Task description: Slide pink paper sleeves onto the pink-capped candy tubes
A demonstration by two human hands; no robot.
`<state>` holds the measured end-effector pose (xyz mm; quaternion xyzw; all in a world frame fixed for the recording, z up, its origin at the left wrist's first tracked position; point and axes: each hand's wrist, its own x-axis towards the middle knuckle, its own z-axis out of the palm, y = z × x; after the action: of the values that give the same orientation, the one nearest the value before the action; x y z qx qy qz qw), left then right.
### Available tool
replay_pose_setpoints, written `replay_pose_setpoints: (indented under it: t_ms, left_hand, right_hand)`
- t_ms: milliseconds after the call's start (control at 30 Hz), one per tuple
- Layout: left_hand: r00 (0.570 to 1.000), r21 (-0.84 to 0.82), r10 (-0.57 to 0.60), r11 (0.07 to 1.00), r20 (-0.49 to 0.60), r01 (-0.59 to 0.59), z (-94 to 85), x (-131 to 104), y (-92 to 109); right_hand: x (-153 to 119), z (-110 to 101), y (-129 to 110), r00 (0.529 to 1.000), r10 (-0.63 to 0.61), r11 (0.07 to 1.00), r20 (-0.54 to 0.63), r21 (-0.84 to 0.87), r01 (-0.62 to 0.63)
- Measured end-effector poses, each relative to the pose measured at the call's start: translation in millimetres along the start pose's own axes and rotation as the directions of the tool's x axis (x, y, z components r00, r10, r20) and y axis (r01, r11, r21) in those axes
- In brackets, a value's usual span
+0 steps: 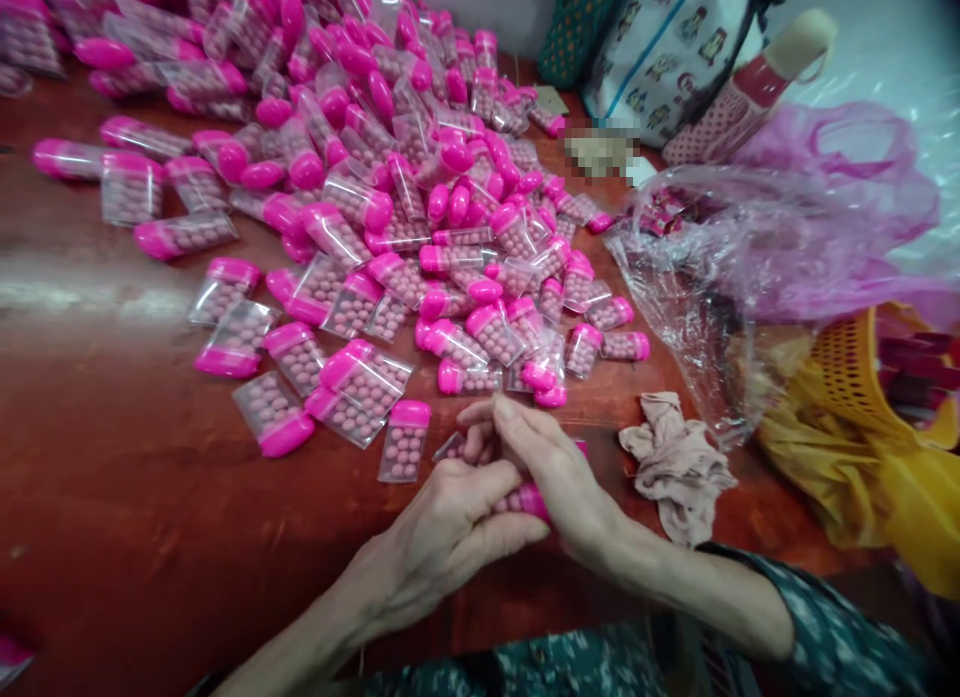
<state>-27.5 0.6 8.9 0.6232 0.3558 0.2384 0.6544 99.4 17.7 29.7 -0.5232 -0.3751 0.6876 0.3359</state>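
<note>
Near the table's front edge, my left hand (457, 512) is closed round a small clear case (514, 501) with a bright pink cap and pink balls inside. Its thumb lies along the lower side of the case. My right hand (555, 462) crosses over from the right, fingers bent, touching the left fingers and covering part of the case. Whatever the right fingers grip is hidden. Another case (450, 447) shows partly beyond my fingers. Just left of them lies a pink-capped case (406, 441), and a big heap of similar cases (450, 197) spreads behind.
To the right lies a crumpled beige cloth (679, 467). Beyond it are clear plastic wrap (690, 307), a pink plastic bag (840, 197), a yellow basket (847, 367) and a yellow bag (817, 477). A flask (750, 92) and a printed bag (667, 57) stand at the back.
</note>
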Motion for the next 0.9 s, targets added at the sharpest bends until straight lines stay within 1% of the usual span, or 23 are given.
replay_pose_setpoints:
  t_ms: [67, 133, 167, 233, 267, 333, 400, 467, 533, 567, 600, 633, 667, 700, 733, 767, 833, 900]
  left_hand:
    - [0.997, -0.054, -0.033, 0.998, -0.067, 0.03, -0.1, 2.4, 3.7]
    - [0.988, -0.116, -0.062, 0.992, -0.142, 0.046, 1.4, 4.4, 6.0]
    - [0.982, -0.148, -0.084, 0.987, -0.169, 0.059, 2.5, 5.3, 6.0]
    - [0.97, -0.217, -0.138, 0.972, -0.202, 0.093, 5.0, 6.7, 3.4]
    - [0.963, -0.248, -0.163, 0.963, -0.213, 0.109, 6.1, 7.4, 1.2]
    - [0.95, -0.294, -0.201, 0.947, -0.239, 0.127, 7.5, 8.8, -3.7]
    - [0.939, -0.314, -0.224, 0.939, -0.26, 0.137, 8.0, 9.9, -7.6]
    - [0.936, -0.29, -0.226, 0.946, -0.268, 0.146, 8.2, 9.8, -9.6]
    - [0.924, -0.162, -0.182, 0.978, -0.336, 0.134, 9.5, 6.7, -10.2]
    - [0.91, -0.046, -0.122, 0.993, -0.397, 0.113, 10.8, 3.5, -10.4]
    - [0.883, 0.106, -0.026, 0.991, -0.468, 0.085, 12.6, -1.1, -10.9]
    - [0.845, 0.275, 0.092, 0.959, -0.527, 0.066, 15.0, -7.0, -11.8]
    - [0.802, 0.439, 0.216, 0.896, -0.557, 0.064, 17.9, -14.1, -13.2]
    - [0.757, 0.578, 0.322, 0.811, -0.569, 0.09, 21.2, -22.0, -15.2]
    - [0.727, 0.67, 0.378, 0.727, -0.574, 0.151, 25.0, -30.1, -17.6]
    - [0.709, 0.716, 0.39, 0.658, -0.588, 0.232, 29.1, -37.8, -20.4]
    - [0.682, 0.731, 0.356, 0.558, -0.639, 0.393, 38.5, -49.8, -26.5]
    - [0.679, 0.737, 0.33, 0.476, -0.656, 0.48, 48.5, -55.1, -32.2]
  right_hand:
    - [4.0, -0.4, -7.5, 0.999, 0.035, 0.985, -0.018, 0.171, -0.031]
    - [3.3, -3.5, -12.5, 0.997, 0.039, 0.947, -0.06, 0.32, -0.018]
    - [1.2, -6.2, -12.7, 0.995, 0.037, 0.93, -0.088, 0.368, -0.002]
    - [-6.2, -14.1, -8.4, 0.986, 0.015, 0.91, -0.166, 0.41, 0.055]
    - [-11.1, -19.0, -4.3, 0.977, -0.004, 0.909, -0.212, 0.406, 0.092]
    - [-22.4, -29.4, 5.5, 0.948, -0.068, 0.924, -0.31, 0.34, 0.177]
    - [-34.3, -40.1, 15.0, 0.903, -0.154, 0.949, -0.401, 0.196, 0.249]
    - [-45.3, -50.7, 23.0, 0.842, -0.234, 0.965, -0.486, -0.011, 0.262]
    - [-54.3, -61.0, 30.1, 0.786, -0.306, 0.95, -0.537, -0.229, 0.214]
    - [-58.0, -66.1, 33.7, 0.769, -0.339, 0.928, -0.542, -0.327, 0.179]
    - [-61.1, -70.9, 37.4, 0.757, -0.376, 0.896, -0.535, -0.419, 0.149]
    - [-63.6, -75.3, 41.4, 0.749, -0.415, 0.855, -0.517, -0.502, 0.127]
    - [-65.5, -79.2, 45.7, 0.742, -0.453, 0.81, -0.494, -0.575, 0.112]
    - [-66.8, -82.4, 50.4, 0.734, -0.486, 0.765, -0.474, -0.637, 0.095]
    - [-67.4, -84.8, 55.2, 0.728, -0.509, 0.724, -0.459, -0.686, 0.073]
    - [-67.3, -86.3, 60.2, 0.732, -0.514, 0.693, -0.446, -0.72, 0.048]
    - [-65.3, -86.9, 69.6, 0.764, -0.485, 0.653, -0.426, -0.757, -0.008]
    - [-61.9, -85.2, 76.8, 0.791, -0.45, 0.615, -0.414, -0.786, -0.061]
